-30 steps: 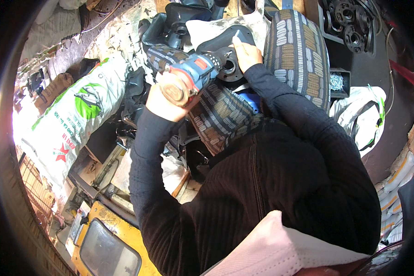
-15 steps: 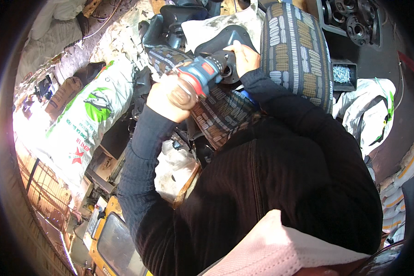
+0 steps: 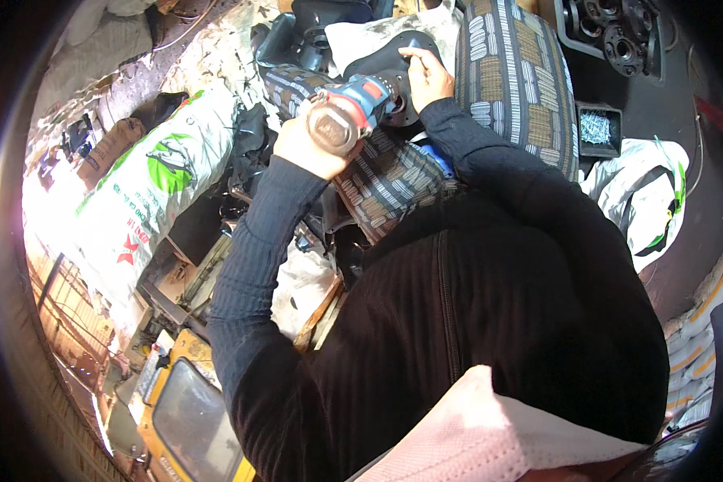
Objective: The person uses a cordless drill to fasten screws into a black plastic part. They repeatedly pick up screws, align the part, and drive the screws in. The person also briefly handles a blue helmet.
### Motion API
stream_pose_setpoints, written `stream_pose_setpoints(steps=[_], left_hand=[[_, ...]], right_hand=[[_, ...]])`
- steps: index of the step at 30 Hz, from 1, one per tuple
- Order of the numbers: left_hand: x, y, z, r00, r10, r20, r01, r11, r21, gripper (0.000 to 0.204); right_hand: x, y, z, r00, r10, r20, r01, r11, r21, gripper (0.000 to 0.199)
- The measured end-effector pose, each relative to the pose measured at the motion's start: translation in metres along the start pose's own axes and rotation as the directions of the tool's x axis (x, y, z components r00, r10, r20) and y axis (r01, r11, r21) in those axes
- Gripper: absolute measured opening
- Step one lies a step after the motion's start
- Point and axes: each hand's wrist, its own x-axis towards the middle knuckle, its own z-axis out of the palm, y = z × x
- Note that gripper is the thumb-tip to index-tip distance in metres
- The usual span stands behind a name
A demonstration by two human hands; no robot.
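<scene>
My left hand (image 3: 304, 147) is closed around the grip of a blue, red and black cordless drill (image 3: 357, 106). The drill's chuck points right, close against a black plastic part (image 3: 399, 50) with a broad curved flange and a round hub. At the right side of that part, my right hand (image 3: 429, 78) grips it with bent fingers; the fingertips show near the flange, while some of the grip is hidden. A patterned cushion (image 3: 398, 183) lies under the drill and the part. The drill's tip and the spot it meets cannot be made out.
A thick patterned cushion (image 3: 516, 88) stands right of my right forearm. Beyond it are a crate of round black parts (image 3: 622, 48) and a small black box of screws (image 3: 594, 127). White sacks (image 3: 165, 173) lie at left, above a yellow-framed panel (image 3: 193, 414).
The drill and my left hand have shifted slightly right, and the drill looks steadier. My right hand has moved a little up and its fingers have shifted on the black part.
</scene>
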Motion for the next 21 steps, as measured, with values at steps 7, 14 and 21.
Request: stream_pose_setpoints(steps=[7,14,21], left_hand=[[-0.07,0.011,0.016,0.812,0.428,-0.397,-0.443,0.895,0.057,0.03],[-0.113,0.022,0.058,0.758,0.419,-0.501,-0.518,0.852,-0.071,0.028],[-0.12,0.02,0.088,0.842,0.338,-0.42,-0.435,0.886,-0.158,0.033]], right_hand=[[0.002,-0.029,-0.077,0.711,0.371,0.597,-0.702,0.424,0.573,0.028],[-0.031,-0.054,-0.094,0.619,0.262,0.74,-0.782,0.29,0.552,0.042],[-0.045,-0.052,-0.087,0.622,0.289,0.728,-0.782,0.271,0.561,0.048]])
